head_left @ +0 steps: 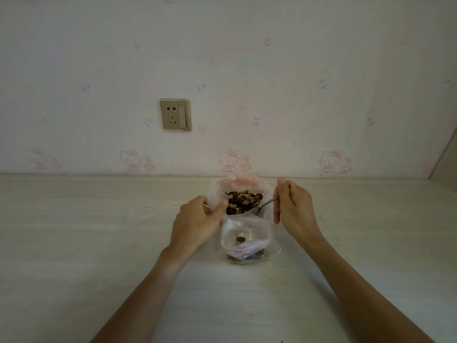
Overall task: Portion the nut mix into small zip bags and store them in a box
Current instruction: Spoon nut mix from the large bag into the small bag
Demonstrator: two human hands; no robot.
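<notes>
A large clear plastic bag [217, 191] stands open near the wall, with brown and yellow nut mix [243, 201] inside. My left hand [200, 219] grips the bag's left rim. My right hand [294, 209] holds a metal spoon [265, 204] whose bowl dips into the bag's right front edge. In front of the big bag sits a small zip bag [243, 240] with a red seal line, its mouth open upward and a few nuts at its bottom.
The pale wooden table [99, 256] runs up to a wall with pink cat wallpaper. A gold wall socket [175, 115] is above the table at the left. Flat clear zip bags [150, 209] lie left of my left hand.
</notes>
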